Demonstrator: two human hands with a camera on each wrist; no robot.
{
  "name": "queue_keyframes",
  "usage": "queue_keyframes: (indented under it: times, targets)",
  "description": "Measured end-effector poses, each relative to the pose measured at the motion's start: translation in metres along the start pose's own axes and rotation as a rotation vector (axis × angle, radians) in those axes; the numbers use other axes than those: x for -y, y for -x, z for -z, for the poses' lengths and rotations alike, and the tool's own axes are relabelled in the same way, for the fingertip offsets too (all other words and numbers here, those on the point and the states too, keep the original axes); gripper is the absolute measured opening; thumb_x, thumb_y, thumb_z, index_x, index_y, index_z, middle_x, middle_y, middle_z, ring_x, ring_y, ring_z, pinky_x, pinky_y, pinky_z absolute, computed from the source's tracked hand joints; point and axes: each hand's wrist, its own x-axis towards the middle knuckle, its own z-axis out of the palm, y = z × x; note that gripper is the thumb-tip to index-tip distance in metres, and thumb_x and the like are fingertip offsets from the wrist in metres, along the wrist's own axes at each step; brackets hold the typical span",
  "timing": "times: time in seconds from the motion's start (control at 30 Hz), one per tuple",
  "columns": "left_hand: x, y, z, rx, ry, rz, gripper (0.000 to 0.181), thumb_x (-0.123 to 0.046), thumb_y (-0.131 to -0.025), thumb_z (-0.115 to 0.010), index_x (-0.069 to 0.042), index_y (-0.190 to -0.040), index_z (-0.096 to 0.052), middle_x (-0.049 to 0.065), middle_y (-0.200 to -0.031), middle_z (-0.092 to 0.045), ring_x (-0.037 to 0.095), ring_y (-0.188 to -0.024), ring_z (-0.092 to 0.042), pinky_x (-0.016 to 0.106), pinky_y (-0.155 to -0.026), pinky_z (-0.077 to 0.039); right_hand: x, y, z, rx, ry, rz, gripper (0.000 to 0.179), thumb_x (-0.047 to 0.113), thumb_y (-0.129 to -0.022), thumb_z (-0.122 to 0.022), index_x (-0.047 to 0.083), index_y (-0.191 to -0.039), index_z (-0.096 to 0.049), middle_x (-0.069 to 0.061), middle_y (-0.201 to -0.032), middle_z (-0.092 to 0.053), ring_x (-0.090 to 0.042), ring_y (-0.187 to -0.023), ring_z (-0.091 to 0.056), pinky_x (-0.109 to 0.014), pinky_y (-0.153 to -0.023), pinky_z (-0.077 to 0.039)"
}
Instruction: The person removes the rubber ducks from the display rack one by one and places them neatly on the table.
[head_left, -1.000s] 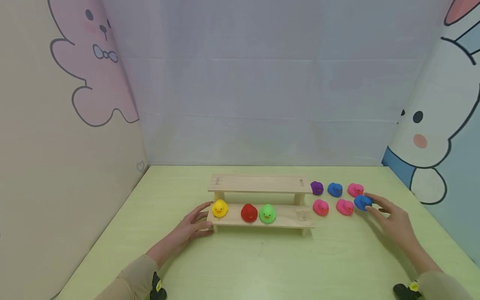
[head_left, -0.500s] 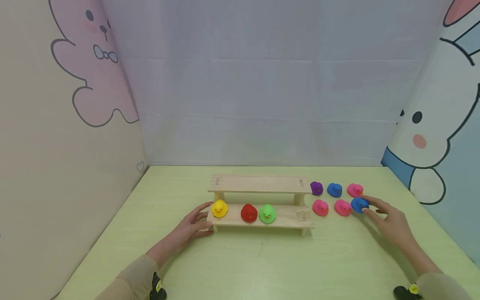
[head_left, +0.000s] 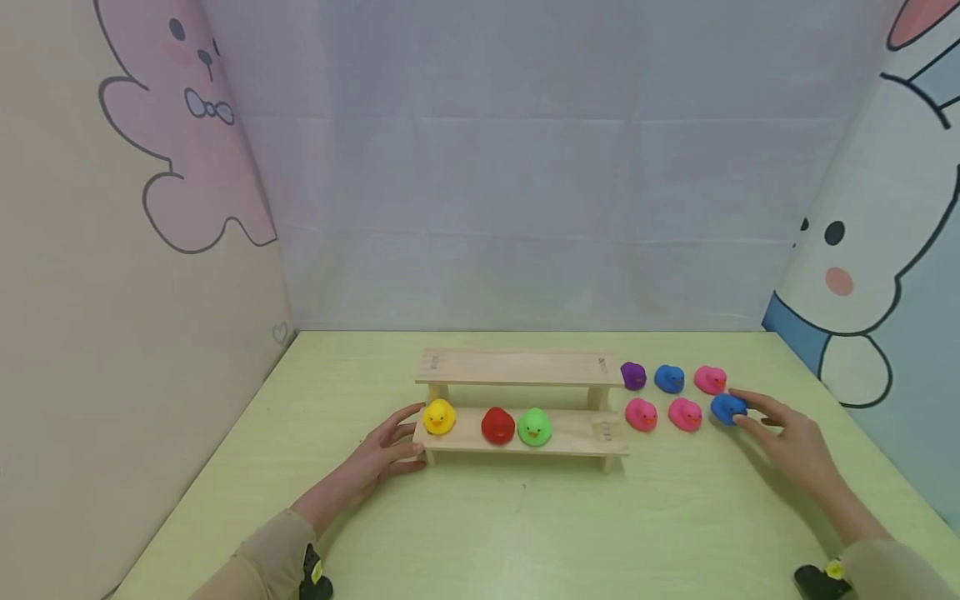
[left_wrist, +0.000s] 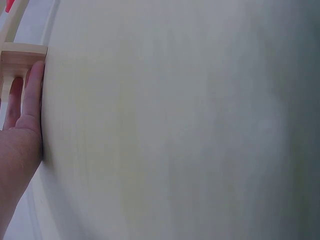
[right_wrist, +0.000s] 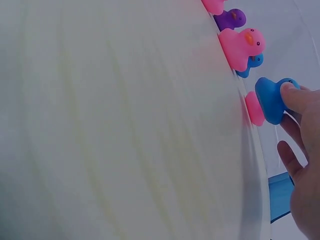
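My right hand [head_left: 797, 443] pinches a blue rubber duck [head_left: 726, 408] between thumb and fingers, at the right end of the front row of ducks. In the right wrist view the thumb lies on this blue duck [right_wrist: 271, 100]; whether it touches the table is unclear. Beside it sits a pink rubber duck [head_left: 686, 414]. At the other side, my left hand [head_left: 375, 454] rests against the left end of a two-tier wooden shelf [head_left: 517, 367]. Its fingers [left_wrist: 32, 95] look fairly straight, with tips under the board in the left wrist view. The thumb is hidden there.
On the shelf's lower tier stand a yellow duck [head_left: 439, 417], a red duck [head_left: 498, 426] and a green duck [head_left: 535, 427]. Right of the shelf are a purple duck [head_left: 633, 376], another blue duck [head_left: 669, 379] and further pink ducks [head_left: 710, 380]. Walls border the table [head_left: 525, 533].
My right hand first shifted left with the blue duck, up to the pink duck, which slid slightly left. Since then hand and blue duck have moved back right a little. The left hand stayed put.
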Motion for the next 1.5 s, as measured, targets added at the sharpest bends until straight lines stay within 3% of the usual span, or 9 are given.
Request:
queue_keyframes:
  times: [0.23, 0.37, 0.43, 0.5, 0.63, 0.83, 1.07, 1.5]
  targets:
    - [-0.001, 0.000, -0.001, 0.000, -0.008, -0.012, 0.067, -0.021, -0.085, -0.064, -0.030, -0.141, -0.027, 0.014, -0.137, -0.036, 0.028, -0.110, -0.054, 0.040, -0.087, -0.049, -0.007, -0.001, 0.004, 0.057, -0.021, -0.046, 0.047, 0.034, -0.088, -0.058, 0.014, -0.129, -0.051, -0.020, -0.124, -0.053, -0.035, -0.106, -0.048, -0.003, -0.066, -0.036]
    - [-0.001, 0.000, 0.000, 0.002, 0.001, -0.003, 0.067, -0.021, -0.085, -0.064, -0.031, -0.140, -0.029, 0.013, -0.137, -0.037, 0.028, -0.110, -0.054, 0.040, -0.087, -0.049, -0.013, 0.001, 0.001, 0.092, -0.096, -0.055, 0.046, 0.032, -0.088, -0.059, 0.011, -0.129, -0.050, -0.018, -0.124, -0.053, 0.000, -0.105, -0.050, 0.001, -0.069, -0.037]
    - [-0.001, 0.001, 0.000, 0.005, 0.004, 0.003, 0.067, -0.021, -0.084, -0.065, -0.032, -0.139, -0.029, 0.012, -0.137, -0.037, 0.028, -0.110, -0.054, 0.040, -0.087, -0.049, -0.017, 0.002, -0.001, 0.105, -0.152, -0.053, 0.046, 0.030, -0.088, -0.059, 0.011, -0.129, -0.050, -0.007, -0.124, -0.054, 0.016, -0.099, -0.043, 0.001, -0.070, -0.038]
    - [-0.001, 0.000, 0.000, 0.006, 0.000, 0.002, 0.067, -0.022, -0.084, -0.065, -0.033, -0.140, -0.029, 0.012, -0.136, -0.037, 0.028, -0.110, -0.054, 0.040, -0.087, -0.049, -0.021, 0.003, -0.003, 0.115, -0.213, -0.069, 0.047, 0.029, -0.087, -0.060, 0.011, -0.129, -0.050, 0.008, -0.122, -0.054, 0.023, -0.095, -0.039, 0.002, -0.072, -0.038]
    - [-0.002, 0.001, 0.000, 0.003, -0.005, -0.003, 0.066, -0.023, -0.085, -0.064, -0.033, -0.140, -0.028, 0.012, -0.136, -0.037, 0.028, -0.110, -0.054, 0.040, -0.087, -0.049, -0.026, 0.003, -0.004, 0.131, -0.262, -0.119, 0.049, 0.033, -0.087, -0.059, 0.013, -0.131, -0.048, 0.025, -0.117, -0.049, 0.023, -0.095, -0.040, 0.002, -0.072, -0.037]
    - [-0.002, 0.001, -0.001, -0.007, -0.007, -0.007, 0.067, -0.023, -0.084, -0.064, -0.032, -0.140, -0.028, 0.013, -0.137, -0.037, 0.028, -0.111, -0.053, 0.040, -0.087, -0.049, -0.025, 0.003, -0.003, 0.164, -0.272, -0.148, 0.052, 0.036, -0.088, -0.057, 0.013, -0.133, -0.045, 0.014, -0.123, -0.051, 0.024, -0.095, -0.038, 0.001, -0.071, -0.037]
    - [-0.002, 0.000, -0.002, -0.013, -0.016, 0.000, 0.067, -0.023, -0.084, -0.065, -0.031, -0.140, -0.029, 0.012, -0.137, -0.037, 0.028, -0.111, -0.053, 0.040, -0.087, -0.049, -0.024, 0.003, -0.001, 0.167, -0.277, -0.148, 0.052, 0.036, -0.089, -0.056, 0.012, -0.134, -0.044, 0.017, -0.122, -0.050, 0.024, -0.095, -0.037, 0.001, -0.071, -0.036]
    - [-0.001, 0.001, -0.002, -0.001, -0.017, -0.009, 0.065, -0.020, -0.086, -0.063, -0.030, -0.140, -0.028, 0.014, -0.136, -0.037, 0.028, -0.109, -0.055, 0.040, -0.087, -0.049, -0.025, 0.004, 0.000, 0.189, -0.266, -0.137, 0.051, 0.035, -0.090, -0.054, 0.012, -0.135, -0.043, 0.003, -0.127, -0.051, 0.023, -0.095, -0.037, 0.001, -0.071, -0.035]
